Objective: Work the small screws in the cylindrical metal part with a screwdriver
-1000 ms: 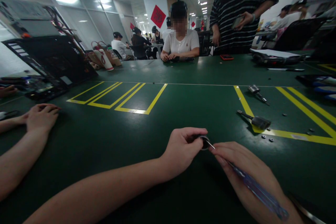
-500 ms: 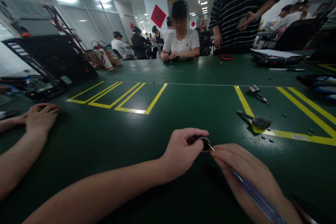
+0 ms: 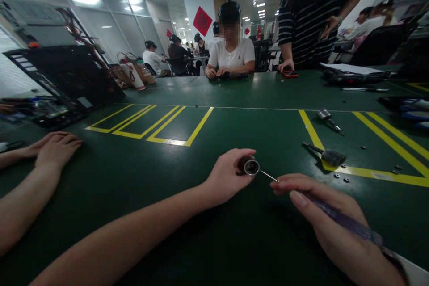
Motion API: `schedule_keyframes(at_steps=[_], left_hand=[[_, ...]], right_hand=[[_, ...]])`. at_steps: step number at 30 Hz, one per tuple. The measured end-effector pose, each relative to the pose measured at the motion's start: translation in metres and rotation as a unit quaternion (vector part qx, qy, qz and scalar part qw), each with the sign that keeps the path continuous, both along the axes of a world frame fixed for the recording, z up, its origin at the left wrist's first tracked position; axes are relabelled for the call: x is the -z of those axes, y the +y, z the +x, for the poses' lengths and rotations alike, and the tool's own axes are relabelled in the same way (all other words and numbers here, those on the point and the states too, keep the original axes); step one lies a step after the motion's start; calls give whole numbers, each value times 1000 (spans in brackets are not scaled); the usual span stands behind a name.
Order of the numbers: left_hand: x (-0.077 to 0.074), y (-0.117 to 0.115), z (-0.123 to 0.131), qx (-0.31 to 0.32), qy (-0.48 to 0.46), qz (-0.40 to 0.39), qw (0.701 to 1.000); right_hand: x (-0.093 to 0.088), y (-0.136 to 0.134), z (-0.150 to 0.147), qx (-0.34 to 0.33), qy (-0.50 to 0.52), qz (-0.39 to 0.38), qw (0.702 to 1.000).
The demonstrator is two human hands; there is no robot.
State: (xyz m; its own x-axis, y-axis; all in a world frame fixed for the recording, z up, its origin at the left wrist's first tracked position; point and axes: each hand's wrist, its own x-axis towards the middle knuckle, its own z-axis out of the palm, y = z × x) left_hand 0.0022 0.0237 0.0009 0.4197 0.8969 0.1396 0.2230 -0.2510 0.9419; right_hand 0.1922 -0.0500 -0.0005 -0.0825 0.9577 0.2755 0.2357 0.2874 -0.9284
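Near the middle of the green table, my left hand [image 3: 228, 176] grips a dark cylindrical part [image 3: 251, 167], its round metal-rimmed opening turned toward me. My right hand [image 3: 321, 205] holds a screwdriver [image 3: 345, 220] by its purplish translucent handle. The thin metal shaft points left, its tip close to the rim of the part; whether they touch is hard to tell. To the right lie a dark part with a rod [image 3: 331, 157], a metal part with a pointed shaft [image 3: 323, 115] and several small nuts.
Another person's hands [image 3: 55, 149] rest at the left. Yellow tape [image 3: 170, 142] marks the green table [image 3: 140, 178]. Across it sits a person in white [image 3: 231, 56]; a person in stripes reaches to a red object [image 3: 289, 72]. A black frame [image 3: 67, 76] stands at the left.
My left hand has moved up and left, with the part's opening turned toward me. The screwdriver tip has come out of the opening. The striped person's hand has reached down to the red object.
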Motion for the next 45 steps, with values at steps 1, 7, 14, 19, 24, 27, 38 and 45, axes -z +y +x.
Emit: schedule_keyframes(at_steps=[1, 7, 14, 19, 24, 27, 38, 45], left_hand=[[-2, 2, -2, -1, 52, 51, 997], [-10, 5, -5, 58, 192, 188, 962], [-1, 4, -2, 90, 133, 89, 983], [3, 1, 1, 85, 192, 197, 958], [8, -3, 3, 114, 254, 274, 921], [7, -5, 2, 120, 278, 295, 906], [7, -3, 0, 120, 200, 260, 937], [7, -7, 2, 97, 259, 295, 915]], right_hand=[[1, 2, 1, -20, 46, -28, 998], [-7, 7, -2, -50, 221, -116, 967], [1, 4, -3, -19, 130, -121, 984], [3, -7, -6, -67, -78, -23, 994], [4, -14, -9, -68, -147, 67, 984], [3, -14, -9, -82, -131, 49, 987], [1, 3, -8, -47, 180, -194, 963], [-1, -7, -10, -54, 5, -109, 993]])
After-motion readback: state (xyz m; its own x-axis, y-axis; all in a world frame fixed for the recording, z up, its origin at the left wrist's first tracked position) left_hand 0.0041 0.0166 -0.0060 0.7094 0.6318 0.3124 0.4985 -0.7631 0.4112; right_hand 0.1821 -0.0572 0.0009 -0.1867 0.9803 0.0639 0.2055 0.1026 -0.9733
